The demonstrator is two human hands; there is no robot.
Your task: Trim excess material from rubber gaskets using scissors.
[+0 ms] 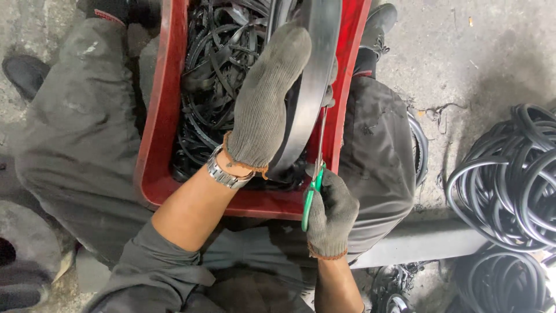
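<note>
Black rubber band [310, 87] runs lengthwise upward (scissors [315, 168] alongside).

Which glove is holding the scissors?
The right hand, low in the picture, grips the green-handled scissors. The left hand, the one with a wristwatch, holds the wide black rubber band instead.

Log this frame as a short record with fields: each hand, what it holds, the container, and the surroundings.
left hand: gloved, grips a black rubber band
right hand: gloved, holds green-handled scissors, blades at the band's edge
container: red plastic crate between the knees, full of black rubber strips
wrist: metal watch on left
surroundings: black rubber rings piled on concrete floor, right side
</note>
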